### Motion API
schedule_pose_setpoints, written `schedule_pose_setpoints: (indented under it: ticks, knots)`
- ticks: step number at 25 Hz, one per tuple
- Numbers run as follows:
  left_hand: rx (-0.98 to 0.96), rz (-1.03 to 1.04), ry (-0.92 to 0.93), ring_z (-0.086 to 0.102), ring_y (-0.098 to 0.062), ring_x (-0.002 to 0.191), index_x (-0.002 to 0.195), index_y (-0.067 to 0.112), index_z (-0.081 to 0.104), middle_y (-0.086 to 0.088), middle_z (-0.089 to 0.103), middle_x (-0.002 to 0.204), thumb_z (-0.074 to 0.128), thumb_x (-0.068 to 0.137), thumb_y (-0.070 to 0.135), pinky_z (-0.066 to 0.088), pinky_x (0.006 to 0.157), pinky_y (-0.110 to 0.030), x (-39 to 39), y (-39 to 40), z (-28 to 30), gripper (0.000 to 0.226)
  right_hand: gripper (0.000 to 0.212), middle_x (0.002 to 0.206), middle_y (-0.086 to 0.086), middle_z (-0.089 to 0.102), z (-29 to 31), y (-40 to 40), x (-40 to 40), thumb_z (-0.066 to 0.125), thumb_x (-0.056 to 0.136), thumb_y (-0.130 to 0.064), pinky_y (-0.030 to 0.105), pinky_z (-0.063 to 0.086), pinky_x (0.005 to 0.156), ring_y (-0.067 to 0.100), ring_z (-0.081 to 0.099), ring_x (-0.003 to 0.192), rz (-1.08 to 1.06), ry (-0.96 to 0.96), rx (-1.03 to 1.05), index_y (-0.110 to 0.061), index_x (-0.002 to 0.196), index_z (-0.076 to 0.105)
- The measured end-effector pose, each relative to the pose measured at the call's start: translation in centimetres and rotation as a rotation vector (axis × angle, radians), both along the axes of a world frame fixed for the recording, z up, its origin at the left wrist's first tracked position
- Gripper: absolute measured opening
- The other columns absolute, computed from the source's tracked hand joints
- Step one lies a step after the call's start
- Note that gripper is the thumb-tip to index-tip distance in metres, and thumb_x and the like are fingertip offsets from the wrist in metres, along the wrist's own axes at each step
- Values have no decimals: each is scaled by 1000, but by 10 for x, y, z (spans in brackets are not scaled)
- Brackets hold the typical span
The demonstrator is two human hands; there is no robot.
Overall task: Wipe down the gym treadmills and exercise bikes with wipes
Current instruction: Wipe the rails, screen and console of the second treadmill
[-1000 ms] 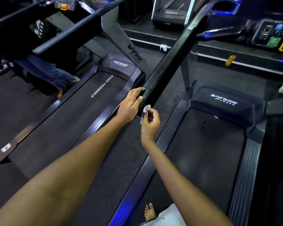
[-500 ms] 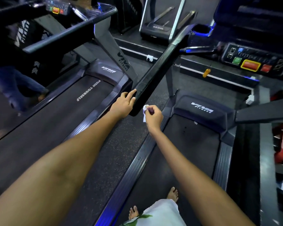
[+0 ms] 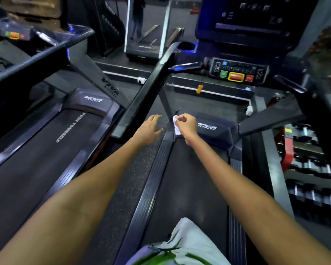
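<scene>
Right hand (image 3: 186, 126) pinches a small white wipe (image 3: 176, 125), held just past the free end of the black handrail (image 3: 141, 98). Left hand (image 3: 149, 129) beside it, fingers loosely spread, holding nothing, clear of the rail. Below: treadmill belt (image 3: 185, 180); control console (image 3: 239, 70) ahead.

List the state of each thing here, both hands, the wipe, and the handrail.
Left hand: open, fingers relaxed, holding nothing, just off the handrail.
Right hand: pinching the wipe.
Wipe: white, crumpled, hanging from the fingers.
Handrail: black, sloping, ungripped.
Treadmill console: buttons visible, untouched.
</scene>
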State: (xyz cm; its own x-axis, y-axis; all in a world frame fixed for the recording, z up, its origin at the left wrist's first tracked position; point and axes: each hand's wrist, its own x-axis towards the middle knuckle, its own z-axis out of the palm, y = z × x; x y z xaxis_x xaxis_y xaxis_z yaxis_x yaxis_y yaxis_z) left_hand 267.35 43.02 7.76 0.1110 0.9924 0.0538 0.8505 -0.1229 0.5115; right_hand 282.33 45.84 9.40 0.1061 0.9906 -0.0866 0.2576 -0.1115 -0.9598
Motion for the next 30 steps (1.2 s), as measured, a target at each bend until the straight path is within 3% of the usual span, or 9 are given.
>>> schedule_pose_setpoints:
  ticks: [4, 8, 15, 19, 23, 30]
  knots:
    - [-72, -108, -9, 36, -26, 134, 141, 2, 33, -15, 36, 145, 57, 92, 15, 24, 107, -28, 40, 52, 4, 56, 25, 57, 1, 56, 10, 30, 50, 61, 83, -8, 14, 40, 42, 10, 51, 47, -65, -12, -4, -16, 60, 53]
    - [-78, -201, -6, 34, -26, 135, 140, 0, 33, -16, 36, 145, 57, 91, 13, 23, 109, -27, 91, 110, 15, 56, 13, 57, -1, 56, 14, 74, 106, 63, 83, -15, 17, 43, 47, 12, 53, 52, -177, -23, 1, -10, 71, 60]
    - [-110, -377, -5, 33, -24, 136, 140, 1, 33, -14, 36, 146, 56, 93, 13, 22, 107, -25, 180, 185, 12, 54, 14, 65, -6, 58, 16, 121, 188, 64, 85, -18, 21, 42, 60, 11, 53, 66, -324, -100, 45, -12, 74, 62]
    - [-118, -502, 9, 33, -24, 136, 141, 0, 32, -14, 36, 146, 56, 93, 13, 22, 106, -23, 229, 220, 8, 55, 15, 58, -4, 54, 11, 130, 235, 64, 86, -15, 8, 36, 47, 7, 48, 52, -442, -101, 33, -10, 73, 59]
    - [-117, -646, 19, 33, -23, 135, 142, 3, 32, -13, 35, 147, 54, 93, 12, 22, 103, -20, 277, 267, 9, 54, 15, 59, -3, 55, 3, 157, 277, 65, 86, -18, 18, 39, 56, 11, 50, 57, -579, -116, 21, -8, 75, 61]
    - [-126, -907, 67, 33, -21, 136, 143, 7, 31, -10, 31, 150, 55, 94, 17, 23, 107, -24, 352, 355, 10, 55, 12, 55, -4, 51, 10, 208, 321, 62, 87, -12, 5, 34, 46, 7, 46, 50, -823, -114, 8, -4, 79, 63]
